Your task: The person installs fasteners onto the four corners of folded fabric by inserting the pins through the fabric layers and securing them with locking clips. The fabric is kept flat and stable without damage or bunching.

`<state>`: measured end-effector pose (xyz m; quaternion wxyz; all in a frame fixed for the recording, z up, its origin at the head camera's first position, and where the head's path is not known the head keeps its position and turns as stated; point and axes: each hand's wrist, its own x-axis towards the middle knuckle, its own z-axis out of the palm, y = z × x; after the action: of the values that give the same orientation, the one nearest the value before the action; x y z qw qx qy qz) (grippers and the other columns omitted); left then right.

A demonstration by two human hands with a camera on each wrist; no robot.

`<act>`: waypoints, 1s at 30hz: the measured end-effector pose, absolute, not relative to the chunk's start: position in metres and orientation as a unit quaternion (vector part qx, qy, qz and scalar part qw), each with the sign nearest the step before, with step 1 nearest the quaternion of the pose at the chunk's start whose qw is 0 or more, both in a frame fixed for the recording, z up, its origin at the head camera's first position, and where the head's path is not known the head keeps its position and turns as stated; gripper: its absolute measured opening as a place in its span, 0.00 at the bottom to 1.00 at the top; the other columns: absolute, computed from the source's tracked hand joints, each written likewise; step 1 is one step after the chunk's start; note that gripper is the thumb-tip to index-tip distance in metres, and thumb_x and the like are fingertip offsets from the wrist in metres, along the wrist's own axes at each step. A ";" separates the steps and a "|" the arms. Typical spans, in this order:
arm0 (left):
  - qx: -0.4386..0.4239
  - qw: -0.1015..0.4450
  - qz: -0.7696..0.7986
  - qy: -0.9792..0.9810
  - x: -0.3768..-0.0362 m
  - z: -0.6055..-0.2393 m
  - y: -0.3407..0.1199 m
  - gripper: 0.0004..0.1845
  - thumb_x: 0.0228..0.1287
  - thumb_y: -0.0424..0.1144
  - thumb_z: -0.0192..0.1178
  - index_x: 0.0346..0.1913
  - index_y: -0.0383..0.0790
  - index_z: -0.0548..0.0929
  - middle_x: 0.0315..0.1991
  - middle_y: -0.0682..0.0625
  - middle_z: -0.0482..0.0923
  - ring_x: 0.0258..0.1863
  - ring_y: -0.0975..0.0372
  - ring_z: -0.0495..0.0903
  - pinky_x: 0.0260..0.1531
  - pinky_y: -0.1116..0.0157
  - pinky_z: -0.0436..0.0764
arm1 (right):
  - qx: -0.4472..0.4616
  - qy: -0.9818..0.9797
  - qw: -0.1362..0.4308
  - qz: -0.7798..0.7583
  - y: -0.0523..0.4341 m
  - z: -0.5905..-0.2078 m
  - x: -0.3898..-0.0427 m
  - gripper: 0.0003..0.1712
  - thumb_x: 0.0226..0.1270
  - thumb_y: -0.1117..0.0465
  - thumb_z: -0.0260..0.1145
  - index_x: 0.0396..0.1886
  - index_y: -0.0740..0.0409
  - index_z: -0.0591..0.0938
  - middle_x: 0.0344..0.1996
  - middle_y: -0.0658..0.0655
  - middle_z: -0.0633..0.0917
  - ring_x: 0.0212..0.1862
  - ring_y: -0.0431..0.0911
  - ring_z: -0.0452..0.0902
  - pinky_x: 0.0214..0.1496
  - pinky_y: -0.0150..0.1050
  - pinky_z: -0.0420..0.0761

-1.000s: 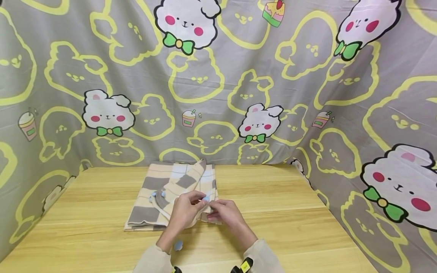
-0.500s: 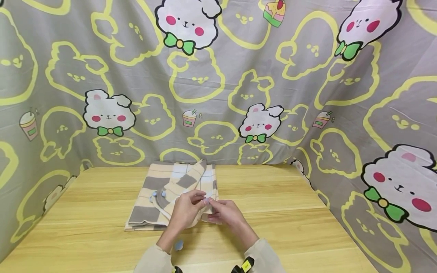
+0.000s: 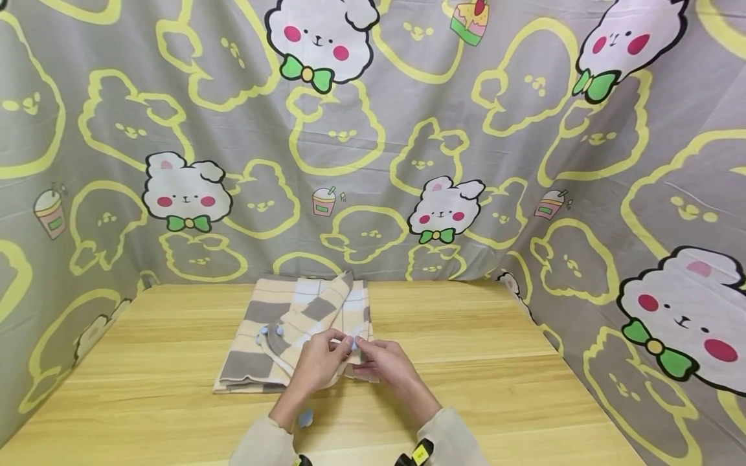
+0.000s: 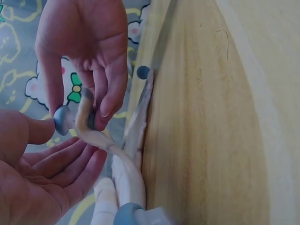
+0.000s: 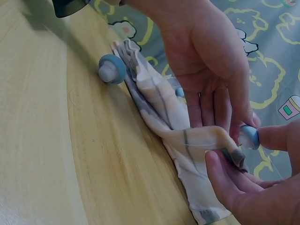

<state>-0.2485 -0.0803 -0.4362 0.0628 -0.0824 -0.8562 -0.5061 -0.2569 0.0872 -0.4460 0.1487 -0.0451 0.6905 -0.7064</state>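
Observation:
A beige and grey checked cloth (image 3: 291, 310) lies folded on the wooden table (image 3: 466, 369). Both hands meet at its near right corner. My left hand (image 3: 317, 362) pinches a raised fold of the cloth (image 4: 89, 119), its index fingertip resting on a small blue button (image 4: 61, 119). My right hand (image 3: 387, 366) presses its thumb against that button (image 5: 250, 136), with its fingers under the cloth's grey tip (image 5: 236, 157). Other blue buttons (image 3: 271, 331) sit on the cloth's left part.
A loose blue button (image 3: 304, 419) lies on the table beside my left forearm, also seen in the right wrist view (image 5: 111, 69). A grey cartoon-print sheet (image 3: 373, 162) walls the table at the back and both sides. Bare wood stretches left and right of the cloth.
The hands stay in nearly the same place. The fingertips have drawn a little closer together around the blue button at the cloth's corner.

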 end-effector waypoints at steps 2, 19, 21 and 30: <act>-0.082 0.062 -0.510 -0.854 -0.248 -0.436 -0.080 0.11 0.73 0.41 0.60 0.43 0.36 0.86 0.29 0.47 0.89 0.30 0.60 0.88 0.30 0.65 0.81 | -0.043 0.687 0.148 -0.710 0.087 -0.446 -0.257 0.29 0.75 0.50 0.63 0.53 0.77 0.80 0.40 0.62 0.88 0.38 0.45 0.87 0.47 0.39 0.86; -0.093 0.059 -0.500 -0.859 -0.246 -0.435 -0.082 0.07 0.71 0.39 0.64 0.41 0.38 0.86 0.34 0.47 0.90 0.34 0.60 0.88 0.35 0.62 0.84 | -0.032 0.673 0.135 -0.726 0.083 -0.448 -0.257 0.24 0.74 0.56 0.64 0.50 0.77 0.81 0.37 0.58 0.86 0.35 0.41 0.86 0.43 0.35 0.87; -0.093 0.054 -0.491 -0.864 -0.245 -0.433 -0.083 0.07 0.68 0.40 0.67 0.40 0.39 0.86 0.34 0.48 0.89 0.34 0.60 0.87 0.36 0.61 0.83 | -0.034 0.672 0.135 -0.727 0.084 -0.448 -0.256 0.24 0.74 0.55 0.64 0.49 0.77 0.81 0.35 0.56 0.86 0.34 0.41 0.85 0.44 0.36 0.87; -0.109 0.054 -0.448 -0.886 -0.244 -0.433 -0.084 0.15 0.45 0.32 0.80 0.37 0.37 0.86 0.31 0.50 0.87 0.30 0.63 0.81 0.32 0.64 0.80 | -0.032 0.666 0.134 -0.733 0.085 -0.449 -0.257 0.27 0.75 0.54 0.63 0.52 0.79 0.78 0.33 0.58 0.87 0.32 0.41 0.86 0.43 0.36 0.87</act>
<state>-0.2441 -0.0840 -0.4333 0.0539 -0.1090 -0.8857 -0.4480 -0.2568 0.0854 -0.4493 0.1339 -0.0324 0.6663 -0.7329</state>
